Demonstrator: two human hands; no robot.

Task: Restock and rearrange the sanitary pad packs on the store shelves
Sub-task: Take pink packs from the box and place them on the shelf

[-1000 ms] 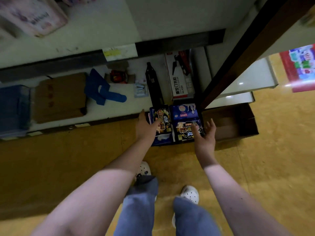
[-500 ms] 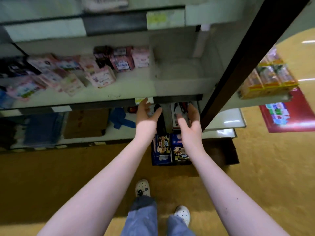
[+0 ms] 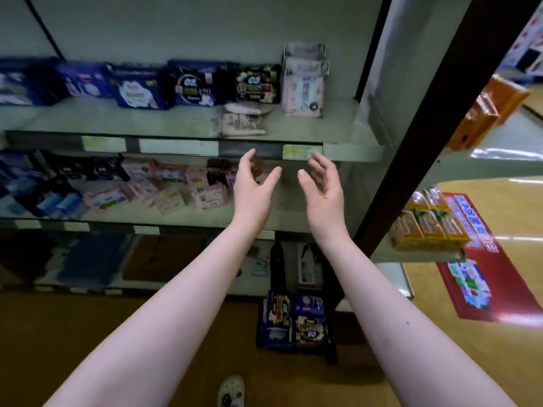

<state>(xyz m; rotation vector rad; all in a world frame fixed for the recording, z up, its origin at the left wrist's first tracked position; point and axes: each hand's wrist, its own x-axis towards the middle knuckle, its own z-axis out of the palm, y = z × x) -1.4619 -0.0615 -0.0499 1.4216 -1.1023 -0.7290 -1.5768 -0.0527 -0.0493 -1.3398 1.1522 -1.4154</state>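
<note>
Store shelves (image 3: pixel 182 120) are filling the view, with two bare hands reaching out in front of them.
At centre the left hand (image 3: pixel 254 188) and right hand (image 3: pixel 323 188) are hovering side by side, each grip apart and holding nothing, fingers loosely bent. Dark pad packs (image 3: pixel 194 83) are standing at 11 o'clock, pink packs (image 3: pixel 164 189) are lying at 9 o'clock, and more packs (image 3: pixel 295 321) are sitting on the floor (image 3: pixel 147 333) at 6 o'clock.

The pale shelf (image 3: pixel 176 118) looks like matt, scuffed painted metal, the dark pad packs (image 3: pixel 194 83) on it wear shiny plastic film, the brown sheet (image 3: pixel 161 258) lower down looks like plain cardboard, and the yellow floor (image 3: pixel 470 362) is smooth and glossy.
</note>
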